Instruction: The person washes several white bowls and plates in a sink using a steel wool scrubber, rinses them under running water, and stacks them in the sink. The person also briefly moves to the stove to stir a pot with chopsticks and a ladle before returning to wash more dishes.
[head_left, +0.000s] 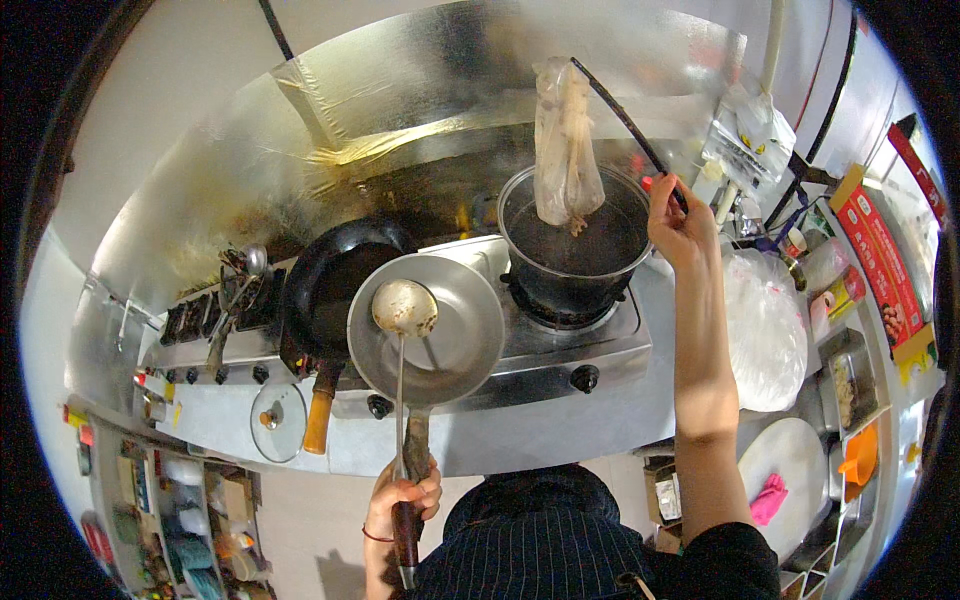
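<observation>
My left hand (405, 491) grips the handles of a light grey metal pan (472, 330) and a long-handled ladle (405, 307) together. The ladle's bowl lies over the inside of the pan. My right hand (682, 221) holds dark chopsticks (626, 120), raised to the upper left. From their tip hangs a limp, wet, translucent bag (566, 150) with pale matter in it. Its lower end is over a blackened pot (570, 281) of dark liquid. Whether the bag touches the liquid, I cannot tell.
Left of the pan sits a black wok (307, 300) with a wooden handle. A glass lid (278, 424) lies on the counter (525, 442). A stuffed white plastic bag (761, 337) stands beside my right forearm. Further right are a red carton (881, 262) and a pink glove (769, 500) on a round white board (787, 457).
</observation>
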